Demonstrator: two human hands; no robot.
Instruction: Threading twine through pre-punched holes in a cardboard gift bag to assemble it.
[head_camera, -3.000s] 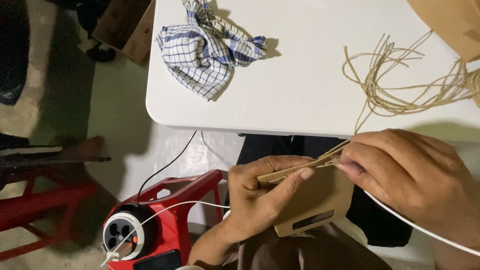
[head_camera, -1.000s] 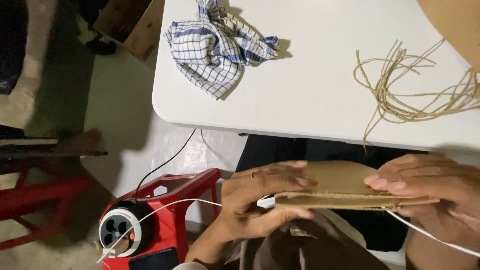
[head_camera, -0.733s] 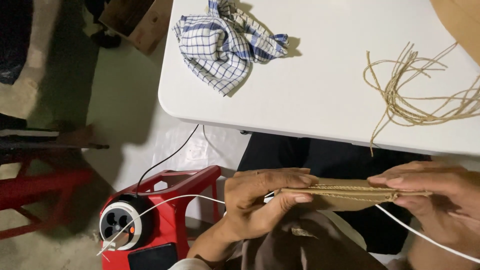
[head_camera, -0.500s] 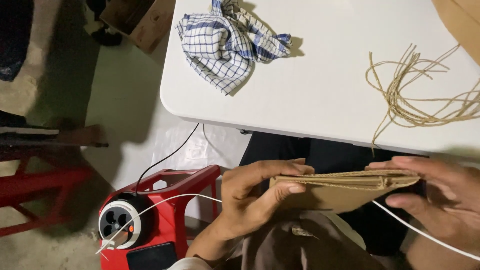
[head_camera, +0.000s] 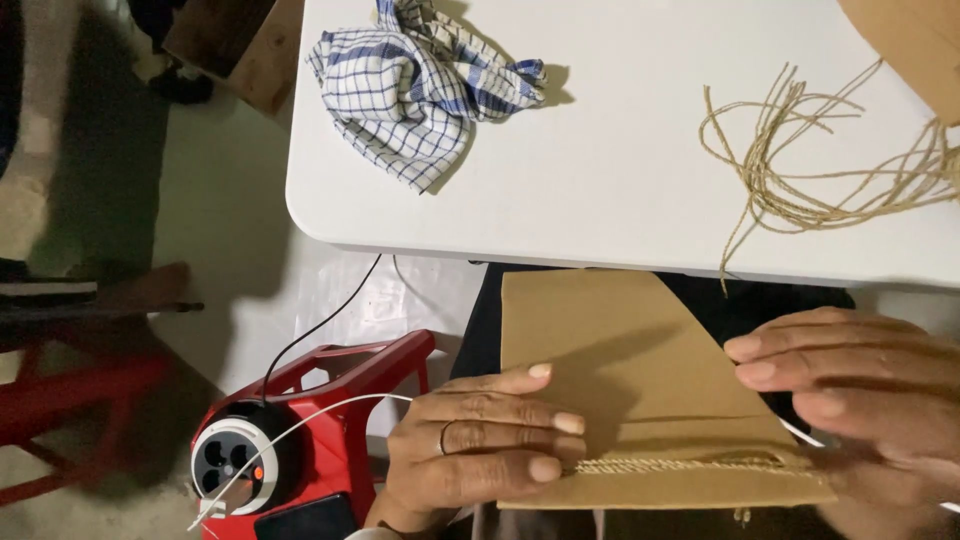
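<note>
Head view. A flat brown paper bag (head_camera: 620, 370) lies across the person's lap, just below the near edge of the white table (head_camera: 620, 190), with a twine handle (head_camera: 690, 466) running along its lower border. Nothing can be seen inside the bag; it lies pressed flat. The left hand (head_camera: 475, 450) rests palm down on the bag's lower left part, fingers (head_camera: 540, 422) extended and flat, pressing rather than clasping, with the fingertips close to the left end of the twine. The right hand (head_camera: 860, 385) lies on the bag's right edge, fingers stretched leftward over the paper; whether the thumb pinches the bag from beneath cannot be told, as that part is blurred.

On the table, a crumpled blue-and-white checked cloth (head_camera: 420, 85) sits at the upper left, and a loose bundle of twine strands (head_camera: 800, 170) lies at the right, well apart from the cloth. Beside the person's left, a red stool (head_camera: 350, 400) carries a round cable reel (head_camera: 235, 465) with sockets, from which a white cord (head_camera: 300, 425) leads.
</note>
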